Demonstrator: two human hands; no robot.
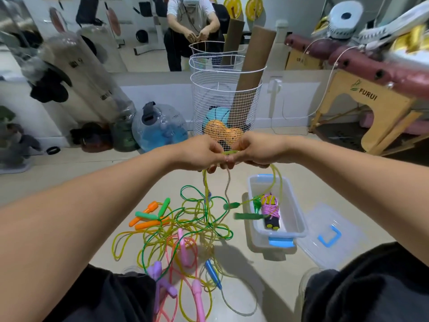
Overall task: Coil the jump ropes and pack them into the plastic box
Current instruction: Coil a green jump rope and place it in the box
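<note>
Both hands meet in mid-air above the floor, fingers curled and pinching a yellow rope [277, 180] between them: the left hand [204, 154] grips the strands that drop straight down from it, and the right hand [253, 151] pinches the same rope where a loop falls from it toward the box [299, 219]. A thin tan cord [228, 182] also hangs from between the hands; what it belongs to cannot be told. The rope's green handles [246, 216] dangle blurred at the box's left wall, one of them over its rim. Inside the clear box, which has blue latches at both ends, lies a coiled bundle [270, 211] wound in pink cord with black and yellow ends. The box's lid [334, 238], with a blue handle, lies flat on the floor just beside the box's right wall. Left of the box, a tangle of ropes [185, 228] spreads over the floor between the person's knees: yellow, green and pink cords with orange, green, pink, purple and blue handles. Beyond the hands stands a white wire basket [226, 96] holding balls and a cardboard tube, against a mirror wall.
</note>
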